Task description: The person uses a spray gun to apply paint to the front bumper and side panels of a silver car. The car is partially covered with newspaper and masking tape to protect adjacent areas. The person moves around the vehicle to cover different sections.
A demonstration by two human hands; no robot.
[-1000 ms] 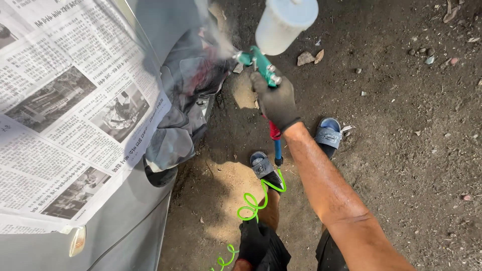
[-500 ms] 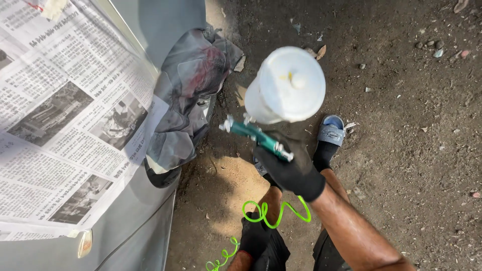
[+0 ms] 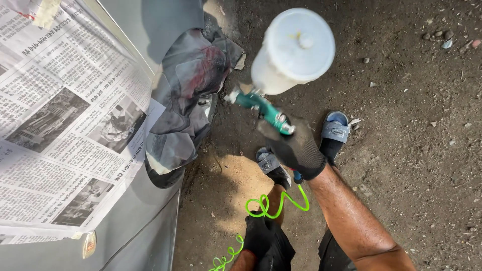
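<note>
Down low, the gloved right hand (image 3: 296, 150) is clamped on a green spray gun (image 3: 263, 110) — the left hand (image 3: 266, 241) grips the coiled green hose (image 3: 273, 206).

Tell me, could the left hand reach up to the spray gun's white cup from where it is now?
Probably yes. The left hand sits low, gripping the green coiled hose, and nothing stands between it and the white cup. It would have to let go of the hose first, and the right hand already holds the spray gun.
</note>
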